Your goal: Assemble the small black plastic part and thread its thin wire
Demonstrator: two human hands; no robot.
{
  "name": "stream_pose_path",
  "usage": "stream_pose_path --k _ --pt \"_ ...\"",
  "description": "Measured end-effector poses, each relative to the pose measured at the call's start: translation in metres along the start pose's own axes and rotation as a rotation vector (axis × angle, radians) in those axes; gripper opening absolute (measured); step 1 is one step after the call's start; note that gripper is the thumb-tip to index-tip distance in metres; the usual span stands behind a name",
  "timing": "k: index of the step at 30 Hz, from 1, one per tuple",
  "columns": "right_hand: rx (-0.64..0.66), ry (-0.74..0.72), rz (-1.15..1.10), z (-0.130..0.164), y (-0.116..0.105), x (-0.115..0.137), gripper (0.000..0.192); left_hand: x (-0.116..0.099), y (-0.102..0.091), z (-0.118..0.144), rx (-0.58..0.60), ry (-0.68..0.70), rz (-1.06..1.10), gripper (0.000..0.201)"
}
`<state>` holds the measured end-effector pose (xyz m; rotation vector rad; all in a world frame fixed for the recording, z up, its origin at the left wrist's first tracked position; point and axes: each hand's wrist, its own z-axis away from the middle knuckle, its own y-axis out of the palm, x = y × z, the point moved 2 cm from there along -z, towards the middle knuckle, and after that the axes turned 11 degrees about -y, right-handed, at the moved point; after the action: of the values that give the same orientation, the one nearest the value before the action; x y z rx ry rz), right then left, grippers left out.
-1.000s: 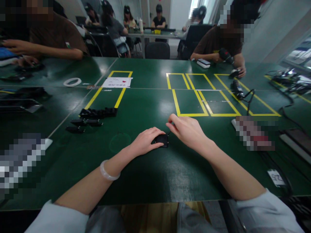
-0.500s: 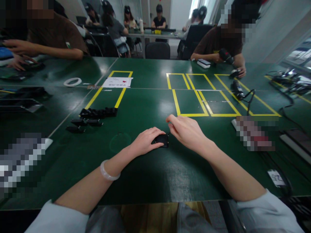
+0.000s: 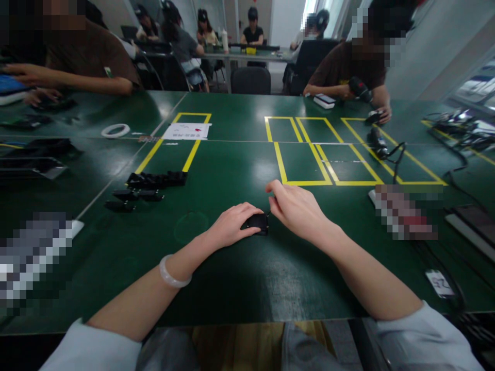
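On the green table in front of me lies a small black boxy part (image 3: 258, 223). My left hand (image 3: 235, 222) is closed round it, thumb along the near side and fingers over the far side. Small shiny points show at the part's right end. There, my right hand (image 3: 296, 208) is closed in a pinch, its index finger bent. A thin dark tip shows between its fingertips and the part; what the fingers hold is too small to name. Off to the left sit several similar black parts (image 3: 137, 195) and a row of black pieces (image 3: 157, 179).
Yellow tape frames (image 3: 307, 183) mark the table, with a paper sheet (image 3: 187, 131) on one. A white ring (image 3: 115, 131), probably tape, lies left. Cables (image 3: 464, 129) and a black power tool (image 3: 377, 143) are at right. Two people sit opposite; one holds a drill (image 3: 360, 90).
My right hand has shifted very slightly up at the part's right end. My left hand keeps its hold. At far left, a co-worker's hands have moved a little.
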<state>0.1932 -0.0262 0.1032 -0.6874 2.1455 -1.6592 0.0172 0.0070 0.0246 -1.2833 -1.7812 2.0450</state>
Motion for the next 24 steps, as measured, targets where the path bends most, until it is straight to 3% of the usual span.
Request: stream_pose_path --k 7,15,20,24 --pt "0.094 0.052 0.065 -0.0017 -0.0004 -0.0027 0.030 0.0011 0.0012 0.0001 -0.006 -0.006 0.002 0.036" --pt "0.031 0.008 0.041 -0.0003 -0.0009 -0.0019 0.022 0.0006 0.0009 0.0001 -0.002 0.000 -0.013 0.036" --pt "0.077 0.034 0.099 -0.0010 -0.0005 -0.0029 0.034 0.0003 0.0011 0.0002 -0.010 -0.001 -0.010 0.036" --pt "0.067 0.050 0.087 -0.0015 0.0013 -0.0050 0.026 -0.0002 0.0003 0.0003 -0.007 -0.002 -0.006 0.035"
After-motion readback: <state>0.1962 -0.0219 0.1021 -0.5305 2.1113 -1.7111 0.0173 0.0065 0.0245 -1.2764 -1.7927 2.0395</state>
